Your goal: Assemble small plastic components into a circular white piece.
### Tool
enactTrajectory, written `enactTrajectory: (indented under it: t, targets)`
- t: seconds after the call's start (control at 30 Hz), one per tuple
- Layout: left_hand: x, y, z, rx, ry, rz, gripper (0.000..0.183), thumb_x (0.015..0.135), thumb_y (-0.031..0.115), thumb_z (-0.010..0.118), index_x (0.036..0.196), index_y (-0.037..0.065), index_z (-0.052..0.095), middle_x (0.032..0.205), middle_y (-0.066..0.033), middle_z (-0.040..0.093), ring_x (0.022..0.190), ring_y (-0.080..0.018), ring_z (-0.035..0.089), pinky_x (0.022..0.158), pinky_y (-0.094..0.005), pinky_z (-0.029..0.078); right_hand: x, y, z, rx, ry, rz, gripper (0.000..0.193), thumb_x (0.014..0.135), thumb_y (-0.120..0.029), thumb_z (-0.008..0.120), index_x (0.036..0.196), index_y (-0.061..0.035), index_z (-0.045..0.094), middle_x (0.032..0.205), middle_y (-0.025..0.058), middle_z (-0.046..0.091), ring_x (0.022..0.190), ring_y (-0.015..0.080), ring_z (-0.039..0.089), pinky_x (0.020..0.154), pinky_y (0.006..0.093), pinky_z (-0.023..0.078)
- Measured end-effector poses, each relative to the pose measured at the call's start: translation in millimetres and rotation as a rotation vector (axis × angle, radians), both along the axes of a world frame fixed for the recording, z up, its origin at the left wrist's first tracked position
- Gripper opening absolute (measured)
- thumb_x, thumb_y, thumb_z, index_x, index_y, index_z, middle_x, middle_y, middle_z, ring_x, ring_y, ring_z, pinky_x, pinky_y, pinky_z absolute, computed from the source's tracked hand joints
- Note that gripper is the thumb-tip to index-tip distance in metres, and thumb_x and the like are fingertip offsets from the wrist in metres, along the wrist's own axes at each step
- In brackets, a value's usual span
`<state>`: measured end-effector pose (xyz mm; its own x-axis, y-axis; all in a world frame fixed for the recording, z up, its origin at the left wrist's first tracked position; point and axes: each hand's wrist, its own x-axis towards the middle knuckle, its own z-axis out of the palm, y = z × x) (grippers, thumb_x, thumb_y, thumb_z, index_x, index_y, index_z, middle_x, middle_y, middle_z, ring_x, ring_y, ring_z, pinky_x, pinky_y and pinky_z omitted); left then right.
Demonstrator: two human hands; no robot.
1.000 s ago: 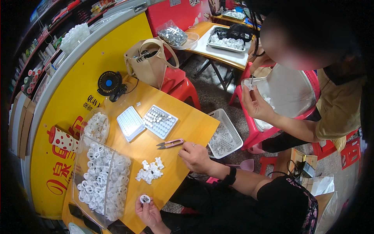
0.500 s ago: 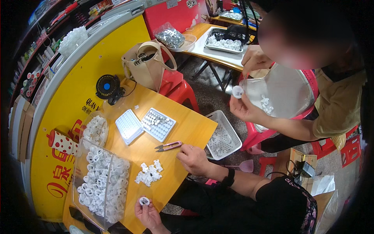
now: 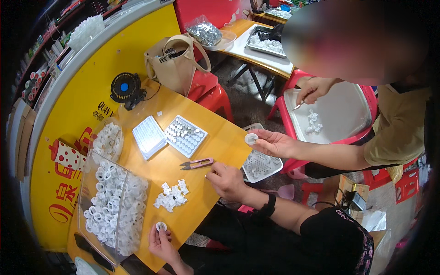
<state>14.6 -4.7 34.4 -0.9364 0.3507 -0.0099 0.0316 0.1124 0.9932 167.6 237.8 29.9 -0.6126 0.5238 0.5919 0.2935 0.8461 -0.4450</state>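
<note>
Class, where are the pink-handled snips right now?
In the head view, the snips lie on the table, below the white tray of discs and just upper-left of the right hand.

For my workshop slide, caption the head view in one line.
Left hand holding a small round white part beside a clear bin of white pieces, right hand near pink-handled snips.

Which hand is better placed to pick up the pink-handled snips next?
Probably the right hand: it is close beside the pink-handled snips. The left hand is farther off and holds a small white round piece.
</note>
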Motion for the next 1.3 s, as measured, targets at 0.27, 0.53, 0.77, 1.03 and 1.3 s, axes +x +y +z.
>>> enactTrajectory:
  t: [0.27,0.53,0.77,1.03,1.3]
  targets:
    - [-2,-2,-12,-0.092,0.141,-0.019,0.025,0.089,-0.002,0.056,0.113,-0.007,0.058,0.110,-0.0083,0.056,0.067,-0.0079,0.055,0.057,-0.0176,0.043,-2,0,2,-0.002,-0.013,-0.004,0.013,0.069,-0.005,0.059,0.081,-0.0030,0.057,0.077,0.0099,0.050,0.068,0.0272,0.057,0.055,0.0374,0.046]
    - [2,-5,-11,-0.111,0.118,-0.007,0.030,0.088,-0.006,0.054,0.118,-0.008,0.055,0.115,-0.0099,0.052,0.074,-0.0091,0.053,0.064,-0.0196,0.044,-3,0,-6,0.031,-0.022,-0.009,0.022,0.068,-0.003,0.061,0.090,-0.0025,0.062,0.080,0.0086,0.053,0.068,0.0255,0.057,0.056,0.0348,0.045]
    - [5,1,-6,-0.103,0.169,-0.018,0.031,0.087,-0.009,0.054,0.118,-0.009,0.055,0.119,-0.0106,0.050,0.080,-0.0110,0.053,0.070,-0.0219,0.048,1,1,-3,0.087,0.000,0.033,0.026,0.065,-0.001,0.065,0.091,0.0003,0.064,0.080,0.0093,0.057,0.068,0.0258,0.058,0.056,0.0342,0.043]
    - [3,-4,-5,-0.084,0.176,-0.039,0.031,0.086,-0.011,0.055,0.116,-0.010,0.055,0.121,-0.0118,0.049,0.095,-0.0151,0.058,0.077,-0.0237,0.050,42,20,65,0.485,0.069,-0.378,0.038,0.069,-0.013,0.076,0.099,0.0000,0.056,0.091,0.0128,0.059,0.084,0.0298,0.060,0.061,0.0365,0.048]
    - [3,-3,-9,0.002,0.204,-0.070,0.030,0.085,-0.011,0.055,0.115,-0.011,0.055,0.121,-0.0128,0.049,0.094,-0.0158,0.058,0.079,-0.0253,0.049,58,49,62,0.341,0.115,-0.641,0.043,0.067,-0.018,0.081,0.097,-0.0028,0.054,0.091,0.0073,0.064,0.076,0.0264,0.058,0.070,0.0380,0.036]
